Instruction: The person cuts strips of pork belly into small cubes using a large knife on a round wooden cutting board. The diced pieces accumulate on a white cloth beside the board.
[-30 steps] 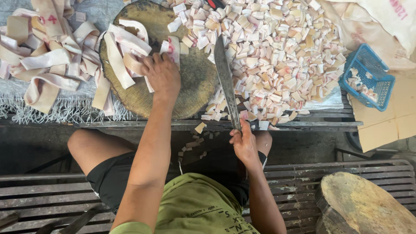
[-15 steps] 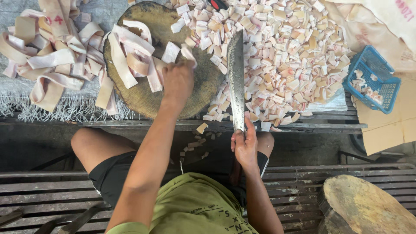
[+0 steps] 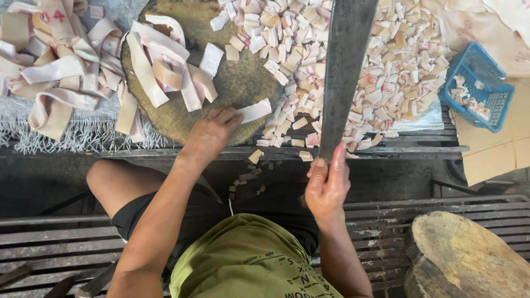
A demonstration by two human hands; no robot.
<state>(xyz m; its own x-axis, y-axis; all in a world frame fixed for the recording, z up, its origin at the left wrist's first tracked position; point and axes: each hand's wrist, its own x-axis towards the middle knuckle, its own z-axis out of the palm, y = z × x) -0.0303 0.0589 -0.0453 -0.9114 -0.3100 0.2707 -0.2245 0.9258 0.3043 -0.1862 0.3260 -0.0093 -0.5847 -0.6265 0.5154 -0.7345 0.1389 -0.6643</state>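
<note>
Pale pink-and-cream strips [image 3: 160, 66] lie across a mottled olive-brown chopping block [image 3: 243, 83]. The cut cubes [image 3: 386, 72] show white, pink and tan. Dull grey cleaver blade [image 3: 345, 72], bright blue lattice basket [image 3: 479, 83], olive-green shirt [image 3: 248, 259], black shorts [image 3: 160, 221].
</note>
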